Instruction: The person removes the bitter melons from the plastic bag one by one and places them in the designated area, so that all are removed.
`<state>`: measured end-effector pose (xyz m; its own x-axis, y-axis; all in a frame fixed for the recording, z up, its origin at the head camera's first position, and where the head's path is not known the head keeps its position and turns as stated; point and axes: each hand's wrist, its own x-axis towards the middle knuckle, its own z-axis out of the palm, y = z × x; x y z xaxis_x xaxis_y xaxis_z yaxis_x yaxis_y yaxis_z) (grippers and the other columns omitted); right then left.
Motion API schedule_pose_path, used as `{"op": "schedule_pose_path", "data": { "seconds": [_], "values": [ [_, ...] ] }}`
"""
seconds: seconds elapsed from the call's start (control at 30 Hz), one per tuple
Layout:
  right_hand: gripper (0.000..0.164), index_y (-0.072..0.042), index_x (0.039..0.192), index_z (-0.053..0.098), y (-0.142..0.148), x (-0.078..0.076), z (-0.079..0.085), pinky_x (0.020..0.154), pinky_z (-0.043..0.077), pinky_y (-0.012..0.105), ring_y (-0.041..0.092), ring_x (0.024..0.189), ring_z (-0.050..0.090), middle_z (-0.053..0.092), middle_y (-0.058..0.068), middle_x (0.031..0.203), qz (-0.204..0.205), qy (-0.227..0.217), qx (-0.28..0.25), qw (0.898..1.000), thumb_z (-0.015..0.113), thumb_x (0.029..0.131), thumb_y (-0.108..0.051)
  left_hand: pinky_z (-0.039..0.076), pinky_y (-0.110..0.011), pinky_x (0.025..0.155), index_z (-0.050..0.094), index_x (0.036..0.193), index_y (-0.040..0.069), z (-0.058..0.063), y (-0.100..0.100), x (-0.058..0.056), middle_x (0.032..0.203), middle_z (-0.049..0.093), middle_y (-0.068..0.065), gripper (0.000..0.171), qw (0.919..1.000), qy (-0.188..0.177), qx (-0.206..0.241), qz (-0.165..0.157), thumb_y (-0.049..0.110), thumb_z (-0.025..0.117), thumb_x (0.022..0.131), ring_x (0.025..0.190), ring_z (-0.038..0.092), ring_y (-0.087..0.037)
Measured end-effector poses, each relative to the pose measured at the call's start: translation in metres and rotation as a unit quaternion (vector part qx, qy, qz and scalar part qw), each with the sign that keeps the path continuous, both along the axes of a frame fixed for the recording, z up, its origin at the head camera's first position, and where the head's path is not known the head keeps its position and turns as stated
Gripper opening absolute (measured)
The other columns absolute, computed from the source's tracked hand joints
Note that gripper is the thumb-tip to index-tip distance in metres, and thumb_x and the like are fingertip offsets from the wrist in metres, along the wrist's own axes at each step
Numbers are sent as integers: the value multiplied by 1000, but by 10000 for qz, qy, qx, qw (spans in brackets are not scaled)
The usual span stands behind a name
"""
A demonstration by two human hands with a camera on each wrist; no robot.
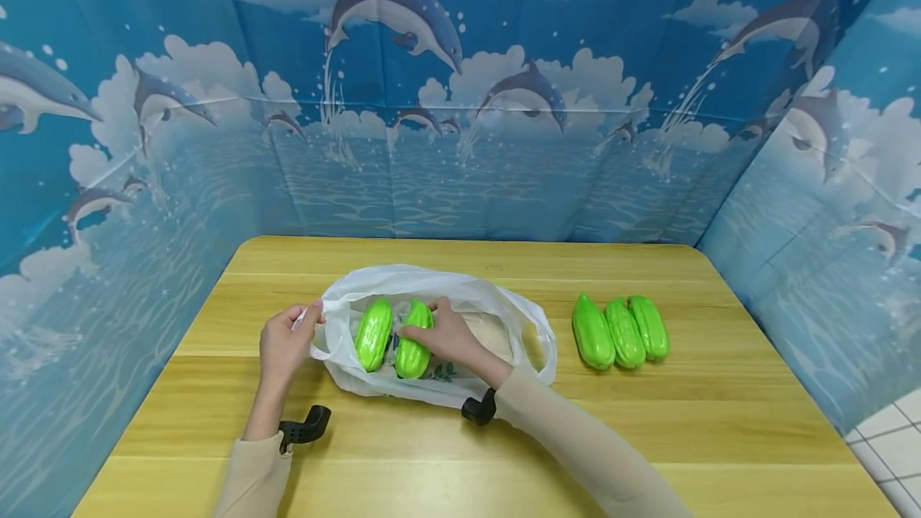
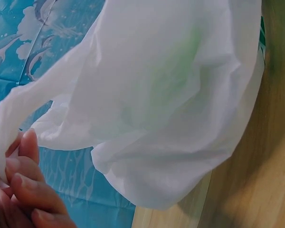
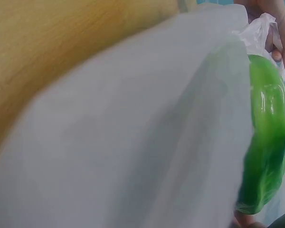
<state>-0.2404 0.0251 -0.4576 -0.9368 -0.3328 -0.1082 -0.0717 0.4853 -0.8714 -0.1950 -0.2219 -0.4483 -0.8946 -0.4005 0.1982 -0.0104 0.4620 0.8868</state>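
A white plastic bag (image 1: 354, 378) lies on the wooden table with its mouth spread toward me. My left hand (image 1: 282, 346) pinches the bag's left handle; in the left wrist view the fingers (image 2: 26, 185) curl on the thin film. Inside the bag's mouth my right hand (image 1: 453, 334) grips a glossy green gourd (image 1: 413, 354), thumb on the near side and fingers at its far end. Another green gourd (image 1: 374, 334) lies to its left within the bag. The right wrist view shows the held gourd (image 3: 266, 123) partly behind the bag film.
Three more green gourds, the nearest one (image 1: 593, 332) included, lie side by side on the table (image 1: 532, 462) right of the bag. The bag's right handle (image 1: 543, 334) stands up in a loop. A dolphin-print curtain (image 1: 460, 182) borders the table's back and sides.
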Motion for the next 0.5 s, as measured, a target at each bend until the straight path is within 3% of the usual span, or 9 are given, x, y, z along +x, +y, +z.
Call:
{"op": "schedule_pose_path", "data": {
  "seconds": [0.27, 0.5],
  "values": [
    [64, -2, 120, 38, 6, 6, 4, 50, 44, 31, 16, 51, 52, 58, 8, 69, 30, 314, -11, 9995, 68, 83, -45, 28, -27, 41, 67, 76, 3, 1, 0, 1, 49, 38, 2, 46, 10000, 22, 38, -26, 45, 59, 92, 46, 35, -15],
    [64, -3, 121, 38, 10, 10, 5, 48, 45, 32, 16, 50, 52, 58, 7, 70, -4, 537, -137, 9985, 66, 84, -46, 28, -27, 42, 68, 77, 2, 1, 1, 2, 50, 38, 1, 47, 10000, 19, 49, -71, 46, 59, 92, 47, 36, -16]
  ]
}}
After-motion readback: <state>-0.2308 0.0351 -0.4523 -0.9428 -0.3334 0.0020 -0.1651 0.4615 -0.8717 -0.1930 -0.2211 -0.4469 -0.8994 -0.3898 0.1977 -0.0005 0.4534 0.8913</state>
